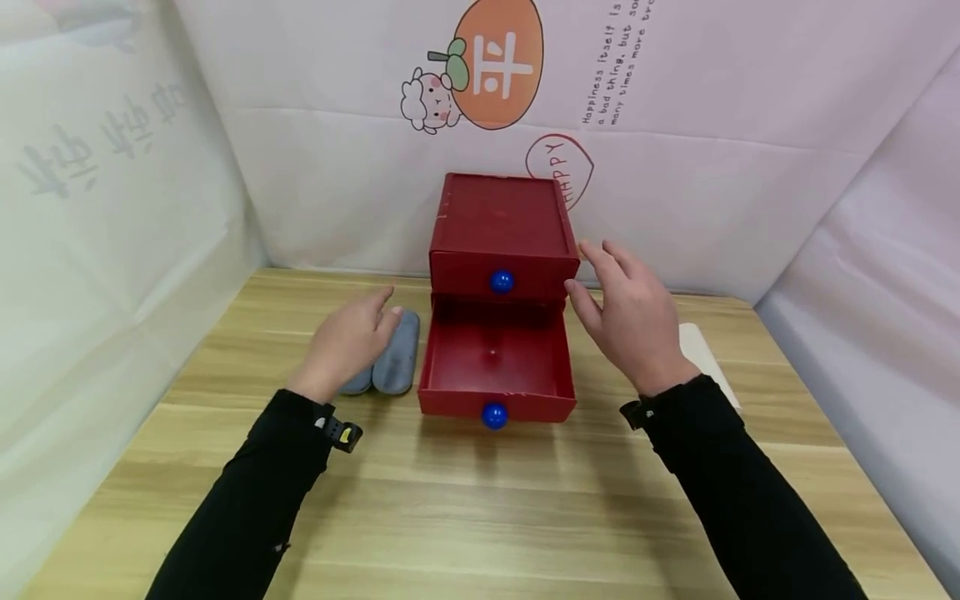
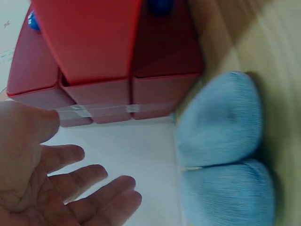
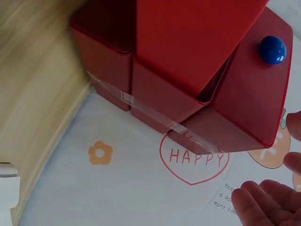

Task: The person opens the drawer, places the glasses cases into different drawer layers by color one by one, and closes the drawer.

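Observation:
A red drawer cabinet (image 1: 506,217) with blue knobs stands at the back of the table. In the left wrist view its stacked units are joined by clear tape. One drawer (image 1: 491,358) below the top one is pulled out, its inner floor in sight. My left hand (image 1: 347,337) hovers left of the cabinet with loosely spread fingers, over a pair of grey-blue slippers (image 2: 221,122). At the cabinet's upper right edge is my right hand (image 1: 633,312), its fingers extended; whether the fingertips touch the cabinet I cannot tell. Neither hand holds anything.
A white flat object (image 1: 705,362) lies on the wooden table (image 1: 487,517) behind my right wrist, partly hidden. White printed cloth (image 1: 322,192) hangs behind the cabinet and along both sides.

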A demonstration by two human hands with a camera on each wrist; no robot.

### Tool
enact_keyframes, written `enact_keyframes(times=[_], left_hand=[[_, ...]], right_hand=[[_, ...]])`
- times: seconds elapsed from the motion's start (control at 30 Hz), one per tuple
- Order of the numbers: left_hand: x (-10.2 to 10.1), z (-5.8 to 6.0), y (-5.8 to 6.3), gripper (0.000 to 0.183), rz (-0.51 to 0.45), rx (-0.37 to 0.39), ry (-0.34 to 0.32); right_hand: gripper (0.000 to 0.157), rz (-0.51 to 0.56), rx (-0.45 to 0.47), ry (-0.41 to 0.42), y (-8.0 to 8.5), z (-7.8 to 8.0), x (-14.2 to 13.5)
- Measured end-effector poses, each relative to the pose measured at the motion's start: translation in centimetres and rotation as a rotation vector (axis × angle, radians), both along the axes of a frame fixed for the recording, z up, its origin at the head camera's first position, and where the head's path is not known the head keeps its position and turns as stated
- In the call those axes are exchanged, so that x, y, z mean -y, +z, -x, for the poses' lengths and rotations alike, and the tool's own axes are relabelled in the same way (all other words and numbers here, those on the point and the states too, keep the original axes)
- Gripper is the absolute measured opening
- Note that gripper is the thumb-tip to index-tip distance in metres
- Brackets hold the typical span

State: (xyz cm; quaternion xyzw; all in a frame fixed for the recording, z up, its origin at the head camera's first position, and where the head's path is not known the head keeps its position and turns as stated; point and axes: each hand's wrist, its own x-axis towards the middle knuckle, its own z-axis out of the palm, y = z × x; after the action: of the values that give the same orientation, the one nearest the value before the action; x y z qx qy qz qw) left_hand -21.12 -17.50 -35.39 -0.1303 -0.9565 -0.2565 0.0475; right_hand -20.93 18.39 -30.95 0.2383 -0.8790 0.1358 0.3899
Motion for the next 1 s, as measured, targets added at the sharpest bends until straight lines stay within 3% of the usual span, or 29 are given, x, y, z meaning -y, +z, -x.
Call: enact_keyframes(times=[0.27, 0.57, 1.0], left_hand=[[-0.4, -0.6, -2.4, 0.062, 0.19, 0.016, 0.024], [-0.9, -0.6, -5.3, 0.064, 0.35, -0.11, 0.029], [-1.6, -0.8, -6.2, 0.073, 0.501, -0.181, 0.034]], right_hand=[[0.058, 0.0, 0.065, 0.028, -0.2, 1.3, 0.2], [0.054, 0.001, 0.072, 0.05, -0.7, 2.3, 0.9], [0.048, 0.0, 0.084, 0.062, -0.9, 2.8, 1.6]])
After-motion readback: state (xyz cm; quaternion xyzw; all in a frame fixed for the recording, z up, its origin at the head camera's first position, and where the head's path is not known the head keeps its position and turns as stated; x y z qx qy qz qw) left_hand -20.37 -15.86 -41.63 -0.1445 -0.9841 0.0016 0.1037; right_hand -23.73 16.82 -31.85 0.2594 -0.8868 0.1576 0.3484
